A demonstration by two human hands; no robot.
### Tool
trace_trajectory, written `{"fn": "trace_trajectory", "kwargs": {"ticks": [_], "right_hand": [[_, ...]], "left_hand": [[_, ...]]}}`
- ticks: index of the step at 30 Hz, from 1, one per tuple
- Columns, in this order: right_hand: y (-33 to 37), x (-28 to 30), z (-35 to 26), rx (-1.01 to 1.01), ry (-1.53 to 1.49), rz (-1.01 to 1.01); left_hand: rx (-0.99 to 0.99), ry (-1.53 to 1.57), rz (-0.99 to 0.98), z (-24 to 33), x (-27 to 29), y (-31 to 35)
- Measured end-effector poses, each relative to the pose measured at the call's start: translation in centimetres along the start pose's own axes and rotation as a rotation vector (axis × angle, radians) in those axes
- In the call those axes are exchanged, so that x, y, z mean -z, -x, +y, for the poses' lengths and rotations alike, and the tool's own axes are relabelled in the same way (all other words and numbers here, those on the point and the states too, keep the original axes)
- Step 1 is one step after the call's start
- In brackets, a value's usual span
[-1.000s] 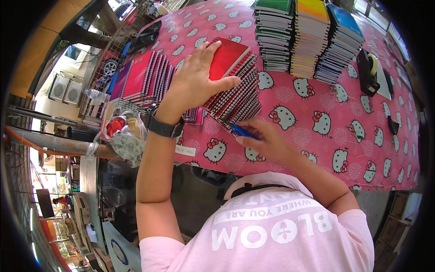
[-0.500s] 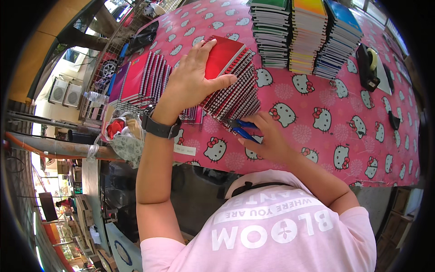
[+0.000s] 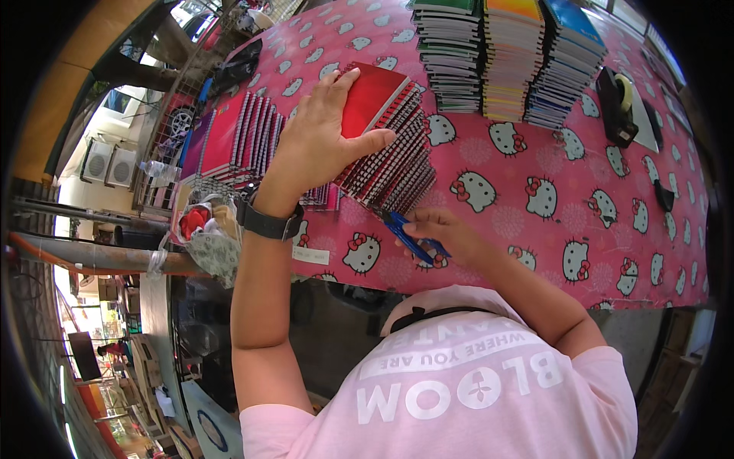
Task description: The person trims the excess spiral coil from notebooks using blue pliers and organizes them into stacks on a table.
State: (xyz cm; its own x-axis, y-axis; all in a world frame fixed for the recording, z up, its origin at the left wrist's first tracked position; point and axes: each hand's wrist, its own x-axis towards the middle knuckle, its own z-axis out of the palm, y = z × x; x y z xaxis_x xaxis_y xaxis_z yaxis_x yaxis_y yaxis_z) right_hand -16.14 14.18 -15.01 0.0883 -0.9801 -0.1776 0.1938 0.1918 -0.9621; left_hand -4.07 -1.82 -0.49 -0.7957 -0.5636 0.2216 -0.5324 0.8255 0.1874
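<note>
My left hand [image 3: 321, 138] lies spread on the red cover of a stack of spiral notebooks [image 3: 394, 141], thumb apart and resting over the wire-bound side. The stack leans in steps, with its coils facing me. In my right hand [image 3: 451, 236] is a pair of blue-handled pliers [image 3: 417, 249]; their dark jaws are at the stack's lower near corner. The jaws are small, and I cannot tell whether they touch a coil. Another stack of red and purple spiral notebooks [image 3: 225, 138] stands fanned to the left.
Tall stacks of green notebooks [image 3: 449, 57], yellow notebooks [image 3: 512, 65] and blue notebooks [image 3: 564, 65] stand at the back. A black tape dispenser [image 3: 615, 115] sits at right. The pink patterned tablecloth [image 3: 497, 222] covers the table; a plastic bag [image 3: 210, 241] hangs at its left edge.
The pliers have turned to a steeper angle, and my right hand has shifted slightly down and right around the handles. My left hand remains on the stack.
</note>
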Motion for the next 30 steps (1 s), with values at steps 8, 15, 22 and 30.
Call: {"fn": "trace_trajectory", "kwargs": {"ticks": [8, 15, 22, 30], "right_hand": [[0.1, 0.2, 0.7, 0.726, 0.936, 0.371], [-0.3, 0.5, 1.7, 0.236, 0.178, 0.116], [0.4, 0.8, 0.4, 0.734, 0.830, 0.377], [0.3, 0.4, 1.0, 0.658, 0.890, 0.287]], "left_hand": [[0.003, -0.028, -0.005, -0.4, 0.0, 0.0], [-0.016, -0.030, -0.001, -0.3, 0.0, -0.1], [-0.015, 0.004, 0.007, -0.7, 0.0, -0.1], [-0.031, -0.023, 0.013, -0.4, -0.1, -0.2]]}}
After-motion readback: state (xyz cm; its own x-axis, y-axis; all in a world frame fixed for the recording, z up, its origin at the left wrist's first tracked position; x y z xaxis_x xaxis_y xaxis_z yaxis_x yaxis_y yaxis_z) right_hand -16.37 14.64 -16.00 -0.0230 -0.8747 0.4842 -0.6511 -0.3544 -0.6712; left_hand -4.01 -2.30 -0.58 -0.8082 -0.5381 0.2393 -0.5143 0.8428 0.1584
